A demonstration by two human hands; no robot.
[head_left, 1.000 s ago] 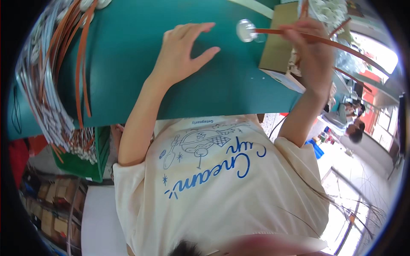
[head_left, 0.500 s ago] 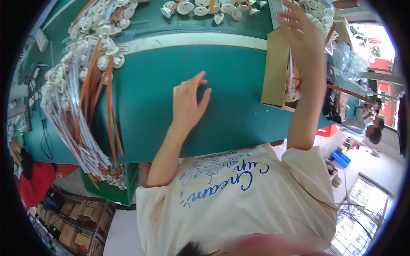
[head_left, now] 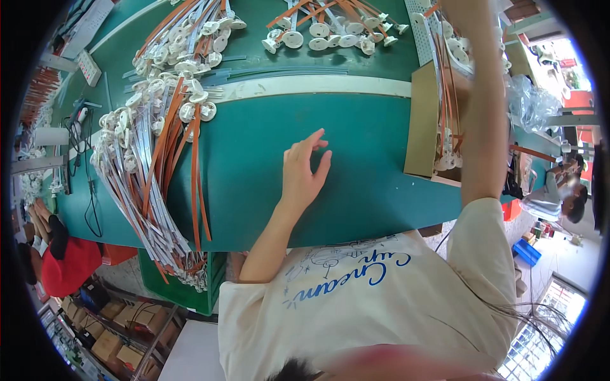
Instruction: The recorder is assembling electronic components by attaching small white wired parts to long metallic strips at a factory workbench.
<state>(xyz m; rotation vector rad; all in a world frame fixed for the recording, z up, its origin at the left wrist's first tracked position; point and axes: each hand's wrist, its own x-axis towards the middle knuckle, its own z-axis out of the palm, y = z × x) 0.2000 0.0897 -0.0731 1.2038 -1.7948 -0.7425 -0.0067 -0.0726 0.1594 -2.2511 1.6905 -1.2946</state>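
My left hand (head_left: 305, 170) hovers over or rests lightly on the green table (head_left: 267, 209); I cannot tell which. Its thumb and forefinger are apart, and nothing is in it. My right arm stretches far forward past the cardboard box (head_left: 422, 127), and its hand is cut off by the upper edge. Inside that box stand orange strips with white round plastic pieces (head_left: 450, 160). To the left of my left hand lies a big bundle of orange and silvery strips (head_left: 162, 159) with white round ends, overhanging the front edge.
A pale raised bar (head_left: 305, 86) crosses the table. Beyond it lie more strips with white discs (head_left: 337, 38). A green crate (head_left: 219, 273) stands under the bundle's overhang. Co-workers are at the left, in a red garment (head_left: 70, 267), and at the far right. Clear plastic bags (head_left: 530, 105) lie right.
My right arm has reached farther forward, taking its hand out of the picture. The whole view has shifted, so things appear lower and more to the right. My left hand keeps its open pose.
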